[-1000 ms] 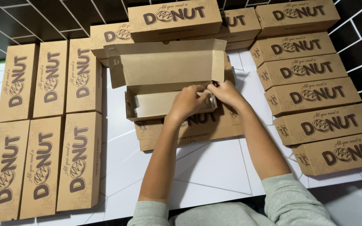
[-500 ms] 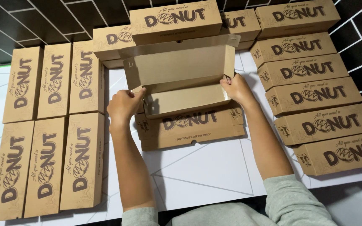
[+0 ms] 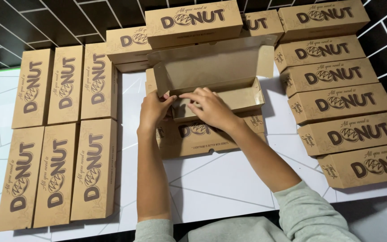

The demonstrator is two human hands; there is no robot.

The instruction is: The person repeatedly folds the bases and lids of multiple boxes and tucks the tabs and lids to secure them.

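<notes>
Both hands on one open box

Right hand crossed from box's right end to left corner, meeting left hand; open box tilted.

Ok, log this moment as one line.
left hand: gripping open box left corner | right hand: fingers inside, folding left end | lid: up | closed boxes: both sides

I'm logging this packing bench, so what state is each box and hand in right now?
Open box: lid up, inside looks empty.
Box beneath it: closed, flat.
Left rows of boxes: closed, lying flat.
Right column of boxes: closed.
Back boxes: closed, stacked.
Left hand: gripping the open box's left corner.
Right hand: fingers on the front wall.
</notes>
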